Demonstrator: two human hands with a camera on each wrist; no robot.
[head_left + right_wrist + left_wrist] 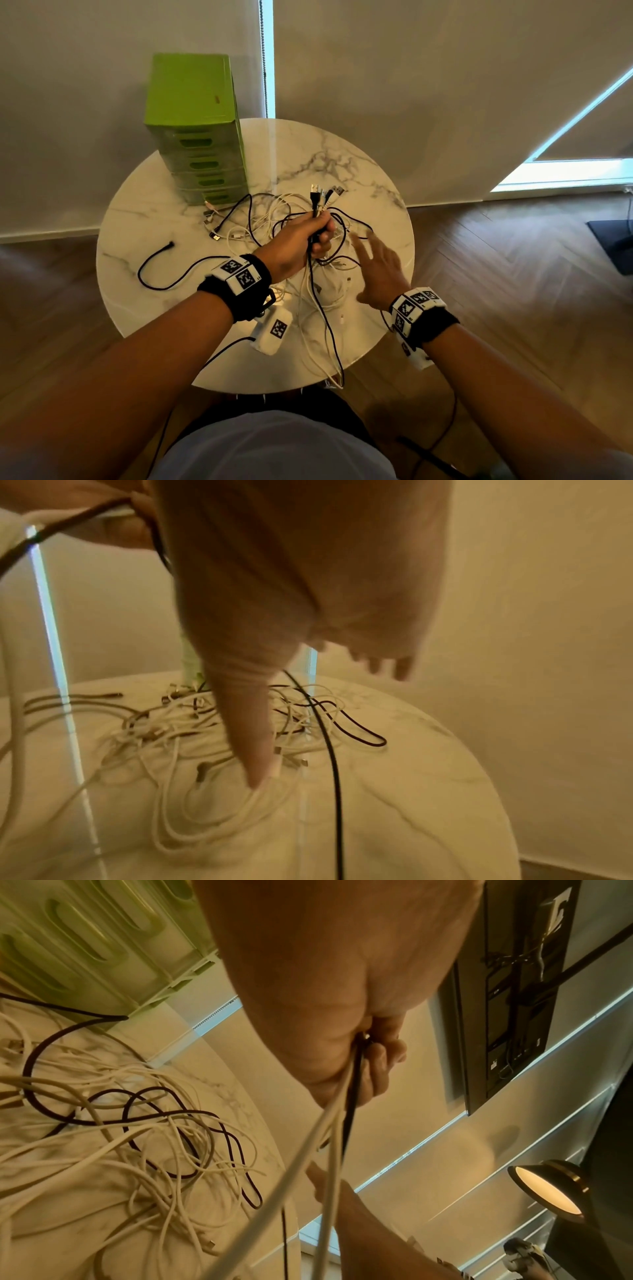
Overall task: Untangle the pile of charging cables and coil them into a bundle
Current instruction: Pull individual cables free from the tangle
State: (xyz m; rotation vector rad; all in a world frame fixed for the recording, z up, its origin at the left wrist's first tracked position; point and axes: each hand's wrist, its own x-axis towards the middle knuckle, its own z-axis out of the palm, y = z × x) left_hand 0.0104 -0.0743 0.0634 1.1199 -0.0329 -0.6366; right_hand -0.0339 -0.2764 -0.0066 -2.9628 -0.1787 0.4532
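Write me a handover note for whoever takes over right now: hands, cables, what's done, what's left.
Left hand: grips a bunch of black and white charging cables near their USB plugs, which stick up above the fist; the rest trails down.
Right hand: open, fingers spread above the tangle, holding nothing.
Tangled pile of white and black cables lies on the round white marble table, beside the green plastic drawer unit. One black cable lies apart on the left.
Done: several plug ends gathered.
Left: free the remaining strands, coil everything into a bundle.
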